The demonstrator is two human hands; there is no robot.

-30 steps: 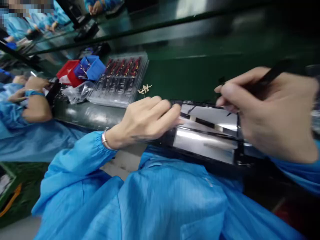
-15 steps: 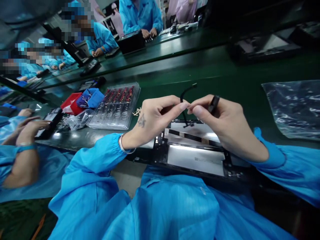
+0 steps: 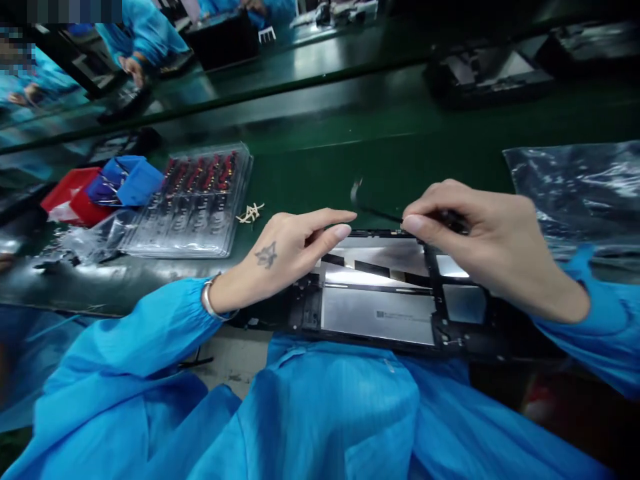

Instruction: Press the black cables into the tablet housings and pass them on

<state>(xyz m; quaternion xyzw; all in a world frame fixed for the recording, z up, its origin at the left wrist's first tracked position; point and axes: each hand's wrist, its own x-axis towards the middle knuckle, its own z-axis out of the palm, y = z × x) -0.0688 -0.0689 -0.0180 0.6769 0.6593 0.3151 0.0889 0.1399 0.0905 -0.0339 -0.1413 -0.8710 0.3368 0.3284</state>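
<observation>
head | right hand pinches thin black cable | left hand beside

Electronics assembly line: green conveyor belt, blue-smocked co-workers

hands: fingertips pinched together half a second ago, now apart; left hand lowered onto the open black tablet chassis with silver panels. thin black flexible strip: formerly looped upright, now near level, in right hand alone.

Clear parts tray nr red bin, blue bin; plastic bag rt.
</observation>
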